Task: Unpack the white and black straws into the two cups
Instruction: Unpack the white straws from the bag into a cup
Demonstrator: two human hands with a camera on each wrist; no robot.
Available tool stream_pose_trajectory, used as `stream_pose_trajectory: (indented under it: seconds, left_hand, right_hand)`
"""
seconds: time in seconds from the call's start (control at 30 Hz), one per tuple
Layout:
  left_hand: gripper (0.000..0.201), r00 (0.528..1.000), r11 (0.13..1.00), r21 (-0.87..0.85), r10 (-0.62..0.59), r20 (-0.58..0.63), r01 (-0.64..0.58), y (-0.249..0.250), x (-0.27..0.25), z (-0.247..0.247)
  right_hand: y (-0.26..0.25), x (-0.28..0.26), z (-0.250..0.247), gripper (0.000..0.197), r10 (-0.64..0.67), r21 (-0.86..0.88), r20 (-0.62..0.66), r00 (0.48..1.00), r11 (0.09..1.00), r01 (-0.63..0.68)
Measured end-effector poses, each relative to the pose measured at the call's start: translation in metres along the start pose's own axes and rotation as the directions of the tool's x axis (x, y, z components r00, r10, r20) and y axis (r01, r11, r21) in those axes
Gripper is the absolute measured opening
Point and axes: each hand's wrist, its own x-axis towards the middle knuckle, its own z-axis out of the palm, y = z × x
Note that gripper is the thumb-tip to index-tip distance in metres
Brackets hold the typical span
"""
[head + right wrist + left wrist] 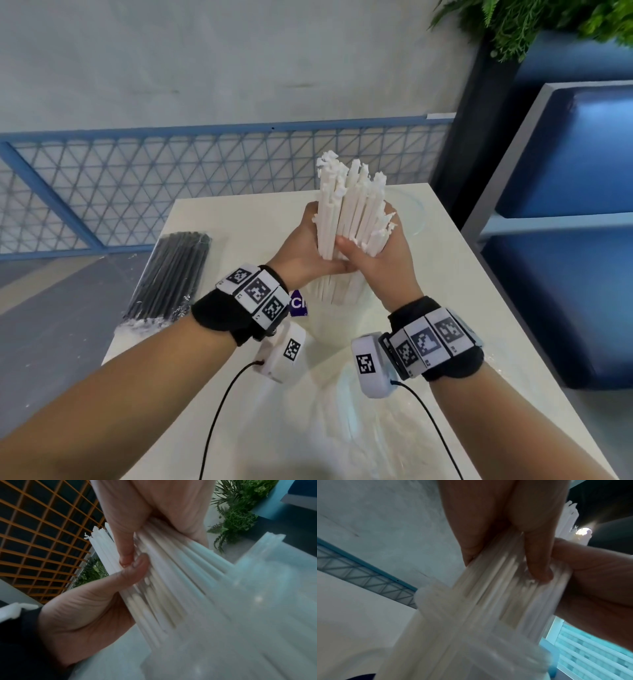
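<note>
A thick bundle of white straws (349,209) stands upright over the middle of the table, its lower ends inside a clear cup (337,310). My left hand (305,246) grips the bundle from the left and my right hand (385,255) grips it from the right, thumbs meeting in front. The left wrist view shows the white straws (496,588) running down into the clear cup (488,655). In the right wrist view the white straws (171,581) are blurred. A sealed pack of black straws (171,274) lies at the table's left edge.
The pale table (462,308) ends close on the left and right. A second clear cup (416,214) shows faintly behind my right hand. Crinkled clear plastic film (363,428) lies near the front. Blue padded seats (565,274) stand to the right and a mesh fence (137,178) behind.
</note>
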Motion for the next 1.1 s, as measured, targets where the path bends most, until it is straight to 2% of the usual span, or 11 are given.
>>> stream_pose_trajectory:
  seconds: [0.13, 0.27, 0.4, 0.5, 0.57, 0.67, 0.73, 0.8, 0.9, 0.97, 1.1]
  left_hand:
    - [0.100, 0.999, 0.999, -0.003, 0.034, 0.043, -0.034, 0.007, -0.005, -0.011]
    - [0.099, 0.998, 0.998, 0.012, 0.068, -0.016, -0.068, 0.006, -0.018, -0.017]
    - [0.089, 0.986, 0.980, 0.121, 0.165, -0.032, -0.160, 0.010, -0.027, -0.017]
    - [0.075, 0.972, 0.948, 0.216, 0.233, 0.031, -0.234, 0.011, -0.030, -0.009]
    - [0.092, 0.988, 0.976, 0.153, 0.154, 0.016, -0.154, 0.003, -0.032, -0.006]
    - [0.125, 0.998, 0.998, -0.020, -0.051, 0.023, 0.052, -0.012, -0.030, -0.016]
    - [0.128, 0.982, 0.991, 0.029, -0.134, 0.136, 0.131, -0.020, -0.028, -0.020]
    - [0.126, 0.965, 0.984, 0.099, -0.163, 0.204, 0.146, -0.022, -0.023, -0.016]
    - [0.119, 0.974, 0.983, 0.150, -0.136, 0.183, 0.109, -0.023, -0.014, -0.007]
    - [0.115, 0.980, 0.986, 0.127, -0.123, 0.158, 0.104, -0.024, -0.009, -0.004]
    - [0.090, 0.988, 0.988, -0.058, -0.138, 0.069, 0.142, -0.018, -0.007, -0.003]
  right_hand:
    - [-0.007, 0.005, -0.005, 0.070, -0.071, -0.045, 0.073, 0.995, 0.996, 0.074]
    - [-0.002, -0.001, -0.013, 0.078, -0.132, -0.168, 0.147, 0.980, 0.973, 0.156]
    - [0.009, -0.008, -0.016, 0.059, -0.118, -0.266, 0.184, 0.976, 0.950, 0.165]
    - [0.014, -0.013, -0.013, 0.054, -0.079, -0.289, 0.190, 0.979, 0.948, 0.132]
    - [0.014, -0.015, -0.016, 0.069, -0.030, -0.261, 0.171, 0.985, 0.963, 0.075]
    - [0.018, -0.016, -0.026, 0.110, 0.138, -0.215, 0.209, 0.968, 0.972, -0.093]
    - [0.021, -0.015, -0.028, 0.127, 0.224, -0.190, 0.274, 0.935, 0.966, -0.176]
    - [0.024, -0.013, -0.024, 0.132, 0.235, -0.194, 0.325, 0.916, 0.965, -0.179]
    - [0.026, -0.007, -0.014, 0.134, 0.242, -0.193, 0.340, 0.909, 0.964, -0.184]
    - [0.028, -0.004, -0.008, 0.127, 0.247, -0.176, 0.290, 0.925, 0.963, -0.203]
    - [0.029, -0.002, -0.001, 0.076, 0.199, -0.125, 0.163, 0.967, 0.976, -0.179]
